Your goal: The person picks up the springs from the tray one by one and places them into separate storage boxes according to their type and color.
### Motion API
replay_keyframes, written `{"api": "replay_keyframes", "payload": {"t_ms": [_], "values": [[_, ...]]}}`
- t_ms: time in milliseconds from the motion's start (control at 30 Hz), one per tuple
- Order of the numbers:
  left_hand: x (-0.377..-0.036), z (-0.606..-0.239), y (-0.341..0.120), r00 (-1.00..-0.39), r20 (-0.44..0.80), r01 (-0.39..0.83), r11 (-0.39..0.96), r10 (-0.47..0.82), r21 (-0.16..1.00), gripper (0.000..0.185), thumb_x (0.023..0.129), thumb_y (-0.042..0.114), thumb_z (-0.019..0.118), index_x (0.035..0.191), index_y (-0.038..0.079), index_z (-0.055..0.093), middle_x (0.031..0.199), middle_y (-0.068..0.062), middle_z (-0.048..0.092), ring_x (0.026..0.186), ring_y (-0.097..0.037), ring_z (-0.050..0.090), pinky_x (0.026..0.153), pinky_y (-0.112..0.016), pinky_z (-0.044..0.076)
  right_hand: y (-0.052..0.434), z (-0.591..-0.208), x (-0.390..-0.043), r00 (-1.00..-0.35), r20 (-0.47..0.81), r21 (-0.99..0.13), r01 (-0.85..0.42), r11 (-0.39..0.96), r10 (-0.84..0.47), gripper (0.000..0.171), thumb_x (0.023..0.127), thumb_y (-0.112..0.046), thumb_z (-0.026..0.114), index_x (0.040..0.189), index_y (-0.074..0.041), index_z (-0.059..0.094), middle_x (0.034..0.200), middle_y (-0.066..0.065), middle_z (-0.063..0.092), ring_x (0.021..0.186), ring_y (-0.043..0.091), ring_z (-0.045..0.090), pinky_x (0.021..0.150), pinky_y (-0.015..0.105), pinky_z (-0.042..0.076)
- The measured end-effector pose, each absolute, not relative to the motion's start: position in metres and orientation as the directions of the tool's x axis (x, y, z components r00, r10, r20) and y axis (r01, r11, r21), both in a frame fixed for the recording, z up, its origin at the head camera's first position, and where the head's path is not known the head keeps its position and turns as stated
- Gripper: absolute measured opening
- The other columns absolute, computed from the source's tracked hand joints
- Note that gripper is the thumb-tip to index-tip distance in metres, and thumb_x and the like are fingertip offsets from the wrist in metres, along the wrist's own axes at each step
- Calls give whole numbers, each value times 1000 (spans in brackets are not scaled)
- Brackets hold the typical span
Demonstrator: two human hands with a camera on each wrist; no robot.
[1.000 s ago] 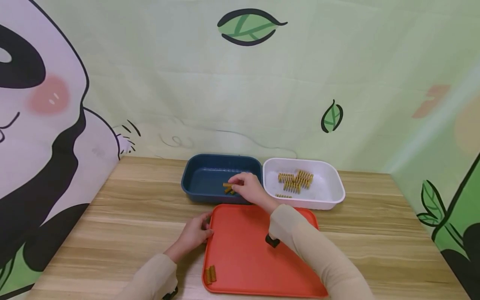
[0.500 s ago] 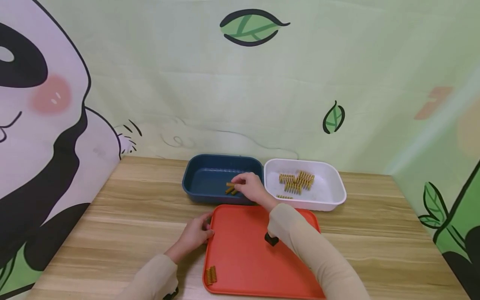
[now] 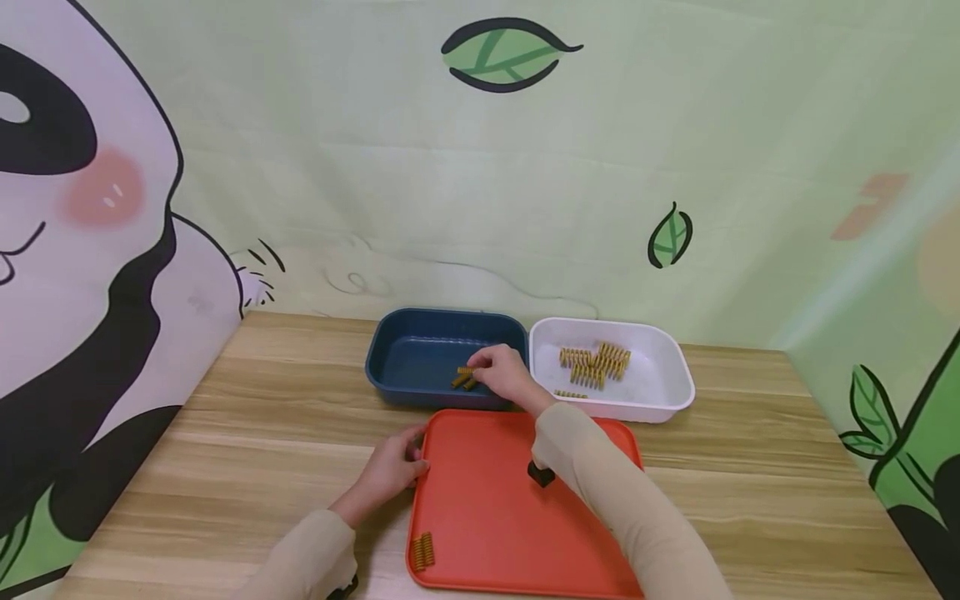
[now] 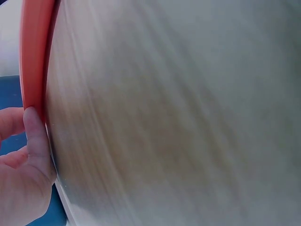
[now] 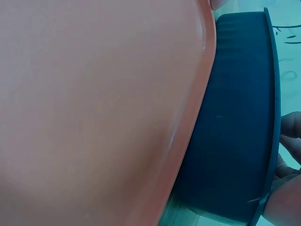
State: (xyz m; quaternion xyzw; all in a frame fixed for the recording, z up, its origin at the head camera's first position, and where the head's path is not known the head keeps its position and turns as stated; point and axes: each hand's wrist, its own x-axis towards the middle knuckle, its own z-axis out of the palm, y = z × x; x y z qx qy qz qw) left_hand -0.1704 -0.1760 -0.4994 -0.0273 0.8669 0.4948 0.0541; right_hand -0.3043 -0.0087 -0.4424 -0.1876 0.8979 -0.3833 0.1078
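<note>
My right hand [image 3: 504, 372] reaches into the dark blue bin [image 3: 408, 385], its thumb and fingertips pinching a small brass-coloured coil spring [image 3: 464, 370]. Just below it on the bin floor lie a couple more springs [image 3: 459, 381]. In the right wrist view the fingers [image 5: 291, 125] show past the bin's rim, and the spring is hidden. My left hand [image 3: 390, 467] grips the left edge of the red tray [image 3: 487, 517] near its far corner; in the left wrist view the thumb [image 4: 35, 125] is against the rim. Two springs [image 3: 423, 551] stand side by side in the tray's near left corner.
A white bin [image 3: 660, 387] with several larger-looking coil springs [image 3: 596, 365] stands right beside the blue one. Both bins sit behind the tray on the wooden table [image 3: 285, 433]. A printed cloth backdrop [image 3: 360, 183] rises behind the table.
My right hand has shifted slightly right inside the blue bin, with the pinched spring moving along, showing more of the springs below. The left hand keeps its place on the tray edge.
</note>
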Motion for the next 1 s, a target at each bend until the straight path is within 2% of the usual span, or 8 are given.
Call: {"api": "replay_keyframes", "payload": {"t_ms": [633,1000], "values": [[-168,-499,-176,-995,-102,-81,510,14,856,52,75,-5,60,125,-3,45,69,-5,49,53,-11,44,45,-23,44,-15,-445,-318,-910,-63,-717,-245,652,-411,16,81,-6,58,93,-6,68,93,8,65,81,19,56,71,27,48],[-169,-499,-175,-996,-93,-75,501,10,862,52,74,-7,60,125,-3,46,68,-5,49,51,-11,44,44,-23,44,-15,-446,-330,-926,-93,-689,-205,695,-365,17,80,-4,59,94,-6,68,96,9,65,87,21,57,73,30,49]]}}
